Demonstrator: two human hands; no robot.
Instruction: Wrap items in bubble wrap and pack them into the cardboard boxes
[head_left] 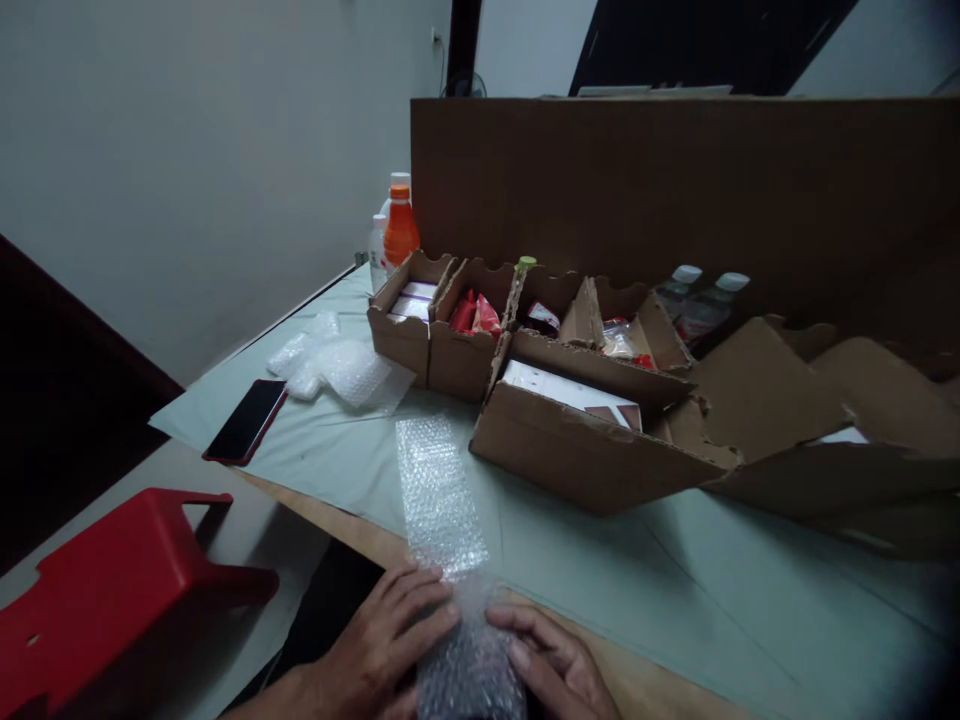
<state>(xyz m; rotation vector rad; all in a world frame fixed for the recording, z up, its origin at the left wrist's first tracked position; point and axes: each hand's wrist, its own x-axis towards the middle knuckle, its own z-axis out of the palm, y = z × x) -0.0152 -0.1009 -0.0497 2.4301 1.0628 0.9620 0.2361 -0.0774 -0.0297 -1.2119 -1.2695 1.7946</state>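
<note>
The left hand (386,635) and the right hand (551,665) sit at the 6 o'clock edge of the view, both pressed on the near end of a long clear strip of bubble wrap (439,500). The left grip has its fingers laid flat and spread over the wrap's left side; the right grip curls its fingers over the wrap's right side, so both hands clamp the bundled near end between them. Whether anything lies inside that bundle cannot be told. The rest of the strip runs away toward 12 o'clock, flat on the pale green covered surface (675,580).

Just beyond the strip, toward 1 o'clock, stands an open brown cardboard box (577,455) with white packs in it. Behind it, a row of smaller cardboard compartments (457,360) holds red and white packets. At 11 o'clock lies a crumpled heap of bubble wrap (337,370), and near it a dark phone in a red case (246,421). An orange-capped bottle (400,225) stands farther back. A red plastic stool (112,590) sits at 8 o'clock, below the surface.
</note>
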